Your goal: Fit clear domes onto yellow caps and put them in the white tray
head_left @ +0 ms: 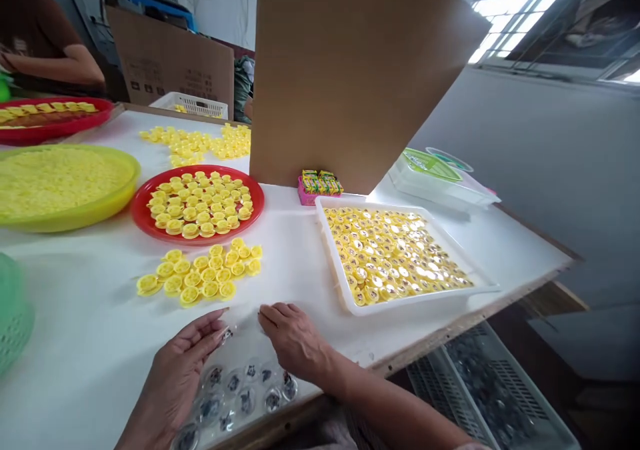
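At the far left edge sits a green plastic basket (11,317), and behind it a co-worker in a brown shirt (40,43) leans at a red tray (55,137) of yellow pieces. On the white-covered surface (85,377) stand a wide yellow-green plastic bowl (65,187) heaped with tiny yellow pieces and a round red plate (141,220) of yellow plastic caps. Just below that plate lies a loose cluster of yellow caps (197,273). The left hand (173,377) is half closed, its fingertips seeming to pinch a small clear disc (227,335) with a dark print, though it is too small to make out well. Beneath both hands, at the near edge, lies a clear plastic sheet of round dark-printed discs (235,390). The right hand (295,340) rests palm down and open beside it, holding nothing visible. Farther right are a tall cardboard sheet (350,70), a small pink box of packets (313,193), a white rectangular tray (425,301) of glinting yellow caps, and, below the surface, a grey plastic crate (480,390) of dark pieces.
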Demonstrator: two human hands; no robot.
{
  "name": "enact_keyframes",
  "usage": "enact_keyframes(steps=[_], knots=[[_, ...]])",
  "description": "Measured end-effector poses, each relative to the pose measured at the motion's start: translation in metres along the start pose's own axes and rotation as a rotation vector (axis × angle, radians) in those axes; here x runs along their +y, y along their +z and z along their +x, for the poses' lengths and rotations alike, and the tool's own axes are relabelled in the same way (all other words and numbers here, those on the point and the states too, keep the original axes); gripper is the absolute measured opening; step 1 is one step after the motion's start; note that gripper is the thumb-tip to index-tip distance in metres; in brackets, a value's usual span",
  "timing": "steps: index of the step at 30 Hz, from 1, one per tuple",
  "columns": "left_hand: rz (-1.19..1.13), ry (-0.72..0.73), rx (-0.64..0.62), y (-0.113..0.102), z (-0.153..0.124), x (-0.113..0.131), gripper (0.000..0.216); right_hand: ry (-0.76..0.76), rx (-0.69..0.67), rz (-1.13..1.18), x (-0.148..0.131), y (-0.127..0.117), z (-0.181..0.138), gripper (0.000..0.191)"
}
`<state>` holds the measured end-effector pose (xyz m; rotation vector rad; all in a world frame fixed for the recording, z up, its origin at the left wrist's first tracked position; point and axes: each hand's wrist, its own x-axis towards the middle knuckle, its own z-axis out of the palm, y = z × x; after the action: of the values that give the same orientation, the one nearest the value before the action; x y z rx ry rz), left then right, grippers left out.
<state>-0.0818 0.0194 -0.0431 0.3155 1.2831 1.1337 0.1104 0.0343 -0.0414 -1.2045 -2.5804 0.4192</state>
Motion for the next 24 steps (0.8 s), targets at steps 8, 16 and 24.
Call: enact_keyframes(steps=[8, 16, 24], knots=[[-0.046, 0.12, -0.119, 0.029, -0.016, -0.005, 0.043, 0.558, 0.184, 1.4, -0.023, -0.007, 0.014, 0.029], [0.141, 0.246, -0.109, 0.031, -0.027, -0.002, 0.02, 0.484, 0.338, 1.58, -0.025, 0.004, 0.016, 0.018], [0.334, 0.369, -0.099, 0.033, -0.028, -0.004, 0.015, 0.52, 0.344, 1.785, -0.03, 0.01, 0.018, 0.016]])
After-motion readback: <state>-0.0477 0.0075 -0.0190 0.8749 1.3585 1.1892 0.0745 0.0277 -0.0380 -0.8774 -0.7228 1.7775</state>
